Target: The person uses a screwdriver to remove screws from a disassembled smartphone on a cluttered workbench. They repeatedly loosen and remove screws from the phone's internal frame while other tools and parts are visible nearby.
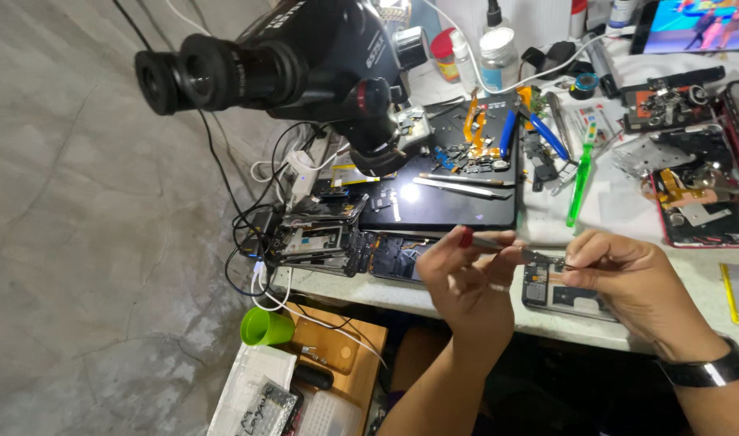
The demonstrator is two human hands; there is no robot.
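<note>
Head view:
- The left hand (464, 274), lower centre of the frame, has its grip closed around a thin tool with a red end (466, 237), the tip reaching right toward the other hand.
- The right hand (632, 282), lower right, pinches a small dark part (547, 258) between thumb and fingertips, just above an opened phone (559, 295) lying at the near edge of the bench (628, 202). A black wristband (704, 371) sits on that wrist.
- Risk, as I judge it: the small part is held over the bench edge, so a slip of the pinch could send it to the floor among the clutter below. The tool tip works close to the fingers and the bare board, and a skid could scratch either.
- The microscope (280, 60), upper left, overhangs a black mat (442, 202) strewn with loose parts; an elbow or cable tug could scatter them.
- Tangled cables (252, 234) hang off the left end of the bench, easy to snag.
- Containers: a green cup (264, 327), lower left, lies on its side with its mouth toward the camera; its contents cannot be told. A clear jar with a white lid (498, 52) and a red-capped bottle (444, 52) stand at the top centre; what they hold is unclear.
</note>
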